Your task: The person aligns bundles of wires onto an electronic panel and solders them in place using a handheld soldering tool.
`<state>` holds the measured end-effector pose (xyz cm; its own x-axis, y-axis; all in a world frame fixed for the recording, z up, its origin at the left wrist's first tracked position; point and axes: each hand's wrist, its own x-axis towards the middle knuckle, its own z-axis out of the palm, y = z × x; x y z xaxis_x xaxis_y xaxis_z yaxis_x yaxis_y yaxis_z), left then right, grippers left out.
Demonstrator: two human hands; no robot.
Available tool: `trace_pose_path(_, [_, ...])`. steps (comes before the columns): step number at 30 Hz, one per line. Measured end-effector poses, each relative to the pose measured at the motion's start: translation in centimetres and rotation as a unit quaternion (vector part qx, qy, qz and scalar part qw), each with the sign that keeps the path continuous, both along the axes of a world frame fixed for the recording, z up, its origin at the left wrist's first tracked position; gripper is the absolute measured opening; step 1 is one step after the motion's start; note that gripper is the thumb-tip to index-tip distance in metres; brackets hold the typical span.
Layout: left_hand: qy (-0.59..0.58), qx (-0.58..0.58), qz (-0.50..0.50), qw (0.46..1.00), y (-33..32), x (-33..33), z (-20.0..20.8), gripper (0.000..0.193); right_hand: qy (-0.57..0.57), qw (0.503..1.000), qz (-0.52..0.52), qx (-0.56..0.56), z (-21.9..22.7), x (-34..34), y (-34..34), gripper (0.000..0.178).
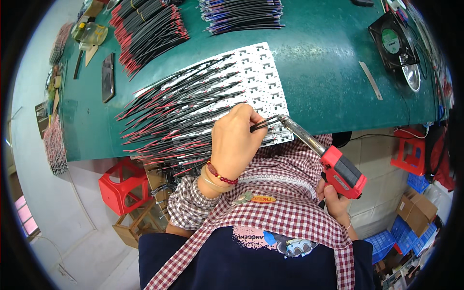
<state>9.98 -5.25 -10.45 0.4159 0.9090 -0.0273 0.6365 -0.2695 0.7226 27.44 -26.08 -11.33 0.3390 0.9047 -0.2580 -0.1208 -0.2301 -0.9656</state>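
Observation:
My left hand (pixel 236 140) pinches black wire (pixel 261 124) between thumb and fingers over the near right corner of a white slotted board (pixel 261 72). Rows of black wires with red ends (pixel 179 108) lie across that board and stick out past its left side. Low on the right, my right hand (pixel 335 200) grips a red and black soldering gun (pixel 342 170); most of its fingers are hidden behind the handle. The gun's metal barrel slants up and left, its tip close to the pinched wire ends. Whether they touch, I cannot tell.
Bundled black wires with red ends (pixel 150 34) and another bundle with bluish ends (pixel 241 14) lie at the back of the green table (pixel 319 63). A phone (pixel 108 77) is at left; a fan (pixel 394 41) and metal strip (pixel 370 80) at right. Red stools (pixel 124 186) stand below.

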Motion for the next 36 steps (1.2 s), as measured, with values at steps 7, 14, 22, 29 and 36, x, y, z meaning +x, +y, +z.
trace_pose_path(7, [0.016,-0.010,-0.016,1.000,0.4,0.0,0.2,0.011,-0.007,1.000,0.021,0.005,-0.9,0.0,-0.2,0.028])
trace_pose_path(14, [0.014,-0.001,-0.002,1.000,0.1,0.1,0.1,0.011,0.001,1.000,0.015,0.020,-1.1,-0.2,-0.1,0.030])
trace_pose_path(22, [0.008,0.003,0.002,1.000,0.0,0.2,-0.2,0.012,-0.049,0.997,0.055,0.018,-1.7,0.5,-0.4,0.036])
trace_pose_path(29, [0.010,0.010,0.001,1.000,0.0,0.2,-0.2,0.011,0.026,0.999,-0.021,0.029,-0.8,-0.2,-0.2,0.037])
trace_pose_path(36, [0.036,-0.004,-0.029,0.999,0.6,0.1,0.2,0.012,0.016,1.000,0.006,0.011,-0.2,0.0,-0.3,0.040])
